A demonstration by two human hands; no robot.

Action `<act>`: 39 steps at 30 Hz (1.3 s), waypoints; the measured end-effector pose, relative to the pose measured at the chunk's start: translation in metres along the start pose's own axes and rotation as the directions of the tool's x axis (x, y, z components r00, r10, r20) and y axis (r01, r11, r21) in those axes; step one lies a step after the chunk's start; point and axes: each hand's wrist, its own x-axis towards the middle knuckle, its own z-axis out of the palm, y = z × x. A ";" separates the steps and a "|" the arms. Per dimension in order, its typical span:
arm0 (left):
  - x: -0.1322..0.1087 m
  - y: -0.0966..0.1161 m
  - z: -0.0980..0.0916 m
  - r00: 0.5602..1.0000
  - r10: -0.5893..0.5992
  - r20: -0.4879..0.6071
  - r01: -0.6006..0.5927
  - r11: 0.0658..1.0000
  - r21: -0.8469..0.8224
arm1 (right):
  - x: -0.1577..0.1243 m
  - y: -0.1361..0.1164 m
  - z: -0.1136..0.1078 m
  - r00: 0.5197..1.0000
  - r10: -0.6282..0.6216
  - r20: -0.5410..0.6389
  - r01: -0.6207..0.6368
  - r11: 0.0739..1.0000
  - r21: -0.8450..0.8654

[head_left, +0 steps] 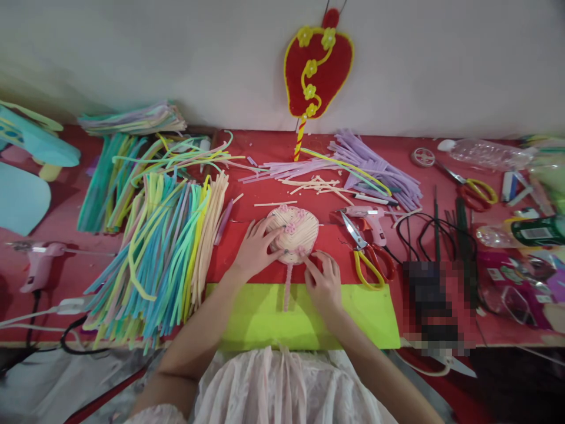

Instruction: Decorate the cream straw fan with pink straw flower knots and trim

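Note:
A cream hand fan made of pipe cleaners [301, 232], edged in pink, lies in front of me with its twisted pink handle [288, 288] toward me. Small pink flowers [290, 228] sit on its face. My left hand [256, 248] grips the fan's left edge, thumb and forefinger on its face and the other fingers spread. At the lower right rim, the bent fingers of my right hand [324, 275] close on a pink flower [302, 252]. Whether that flower is fixed to the fan I cannot tell.
A yellow-green sheet [362, 318] covers the table's front edge. Pipe-cleaner bundles [168, 259] lie left, purple ones [375, 165] behind. Scissors [359, 244] and a pink glue gun [373, 221] with a black cable are right. A red fan [318, 76] stands against the wall.

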 end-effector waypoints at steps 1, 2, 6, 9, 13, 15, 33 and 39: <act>0.000 0.000 0.000 1.000 -0.001 -0.001 0.001 1.000 0.002 | 0.000 0.000 0.000 1.000 -0.001 0.003 0.001 1.000 -0.001; 0.000 0.000 0.000 1.000 -0.002 -0.003 0.002 1.000 0.002 | 0.000 0.000 0.000 1.000 -0.001 0.005 0.001 1.000 -0.002; 0.000 -0.001 0.000 1.000 -0.003 -0.007 0.003 1.000 0.002 | 0.000 -0.001 0.000 1.000 0.007 0.003 -0.007 1.000 0.001; 0.000 0.000 0.001 1.000 -0.003 -0.006 0.003 1.000 0.007 | 0.000 0.000 0.000 1.000 0.004 0.001 -0.004 1.000 0.002; 0.000 0.000 0.001 1.000 -0.017 -0.010 0.017 1.000 -0.025 | 0.000 0.000 0.000 1.000 0.002 0.001 -0.002 1.000 0.000; 0.000 0.000 0.002 1.000 -0.023 -0.014 0.023 0.999 -0.036 | 0.000 0.000 0.000 1.000 0.005 0.004 -0.005 1.000 -0.005; -0.002 -0.005 0.014 0.996 -0.069 -0.052 0.071 0.997 0.029 | -0.001 0.000 0.000 1.000 -0.007 -0.004 0.007 1.000 -0.016; -0.002 -0.001 0.018 0.973 -0.190 -0.131 0.193 0.981 0.013 | 0.000 0.000 0.000 1.000 -0.013 -0.004 0.013 1.000 -0.007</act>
